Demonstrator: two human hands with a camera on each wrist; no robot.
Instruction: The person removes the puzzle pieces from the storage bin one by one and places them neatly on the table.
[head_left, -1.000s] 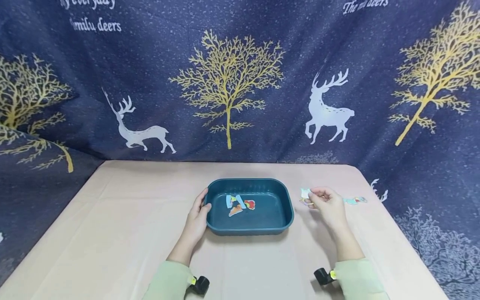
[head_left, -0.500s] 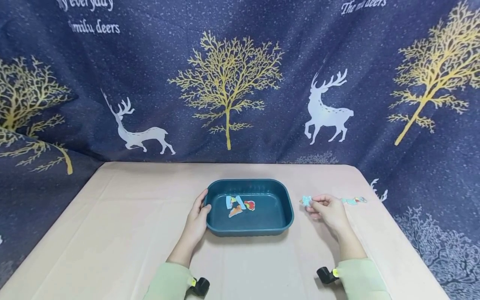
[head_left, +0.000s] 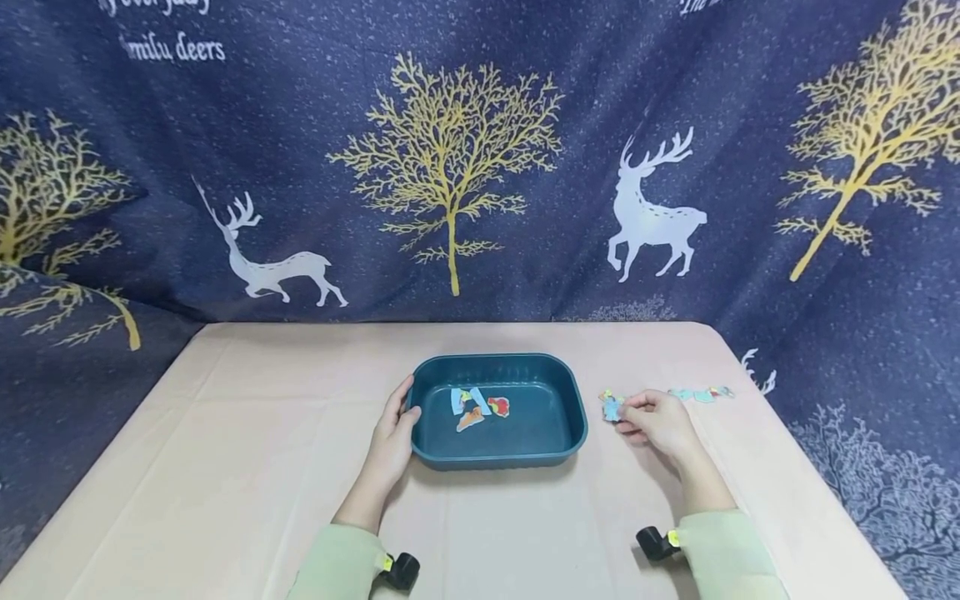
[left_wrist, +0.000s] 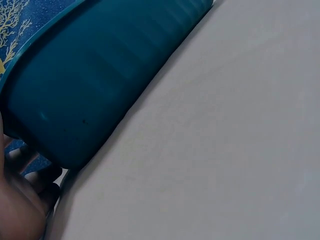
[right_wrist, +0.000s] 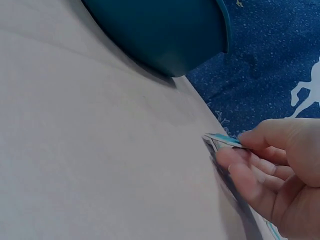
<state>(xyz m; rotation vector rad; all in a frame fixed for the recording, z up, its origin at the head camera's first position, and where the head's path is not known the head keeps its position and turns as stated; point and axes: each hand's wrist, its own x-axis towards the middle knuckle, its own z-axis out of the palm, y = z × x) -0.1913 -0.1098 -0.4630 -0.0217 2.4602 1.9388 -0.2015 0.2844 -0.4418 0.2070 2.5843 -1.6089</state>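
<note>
A teal plastic basin [head_left: 498, 454] stands in the middle of the table, with several colourful flat puzzle pieces [head_left: 472, 417] lying on its floor. My left hand [head_left: 393, 425] grips the basin's left side, thumb at the rim and fingers along the outside. To the right of the basin, my right hand [head_left: 660, 425] pinches a light blue puzzle piece [head_left: 611, 407] between thumb and fingers, just above the table. Seen from the right wrist, the pinched piece [right_wrist: 225, 140] looks thin and tilted, partly covered by the fingertips.
Beyond my right hand, more light blue and multicoloured puzzle pieces [head_left: 703, 394] lie in a row on the table. A pale cloth covers the table [head_left: 247, 467]. Behind it hangs a dark blue curtain [head_left: 517, 275] with trees and deer. A black camera sits at each wrist.
The piece in my right hand has turned: a whitish face showed first, now a light blue one. My right hand has lowered slightly. The left hand and basin stay in place.
</note>
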